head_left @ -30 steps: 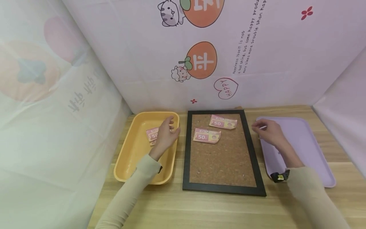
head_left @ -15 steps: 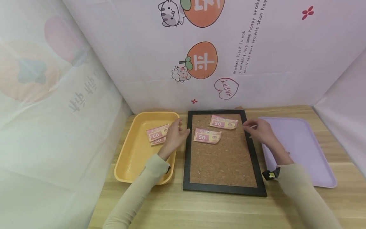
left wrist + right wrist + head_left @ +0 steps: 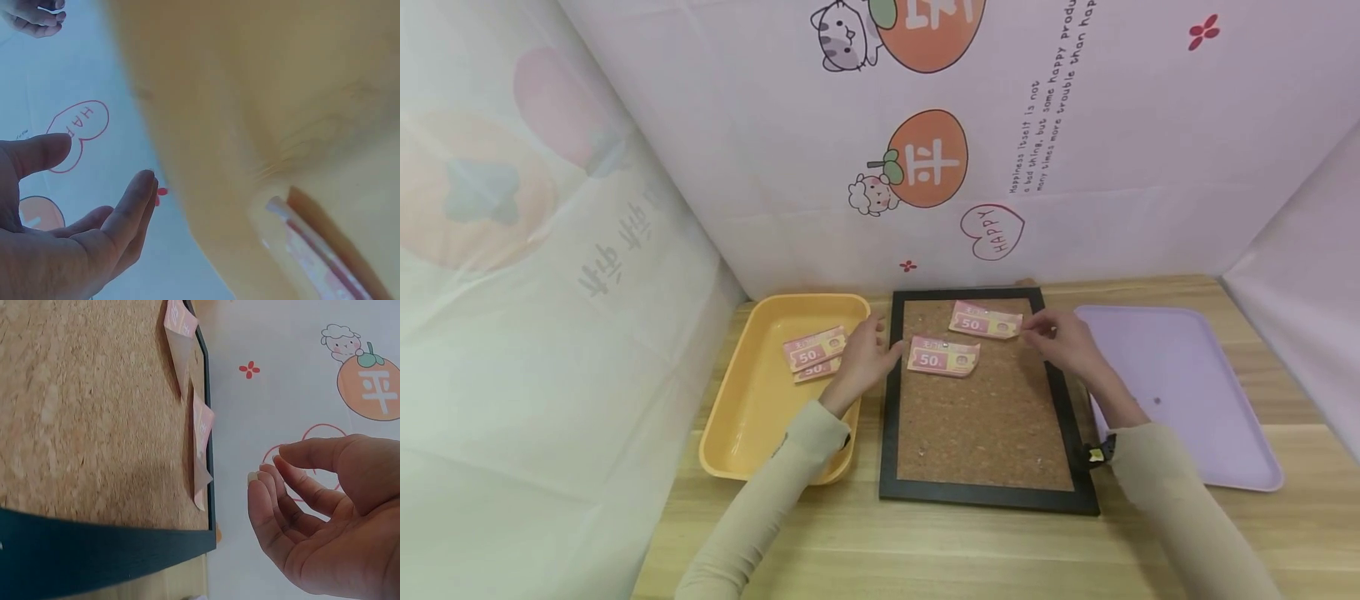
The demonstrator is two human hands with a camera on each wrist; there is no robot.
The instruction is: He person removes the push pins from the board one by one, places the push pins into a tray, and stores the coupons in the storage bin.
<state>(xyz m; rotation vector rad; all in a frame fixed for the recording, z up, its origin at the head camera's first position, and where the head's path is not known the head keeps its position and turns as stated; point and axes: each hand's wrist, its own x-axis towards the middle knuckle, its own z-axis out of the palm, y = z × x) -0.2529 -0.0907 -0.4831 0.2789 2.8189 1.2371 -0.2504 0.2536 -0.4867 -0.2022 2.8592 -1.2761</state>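
Observation:
My left hand hovers between the yellow tray's right rim and the corkboard, its fingers loosely bent and nothing between them. Inside the yellow tray lie two overlapping pink-and-yellow coupons. My right hand is over the upper right of the black-framed corkboard, fingertips beside the corner of the upper coupon. In the right wrist view its thumb and fingertips come close together, with no object visible there. A lower coupon is on the board with a curled right edge; a small pin shows at each coupon's top.
A lilac tray stands right of the board, with a small dark thing in it. Small clear pins sit near the board's lower corners. Printed cloth walls enclose the back and sides of the wooden table.
My right hand has moved left from the lilac tray's edge to the upper coupon's corner. The left hand has moved right, out of the yellow tray toward the board's left frame.

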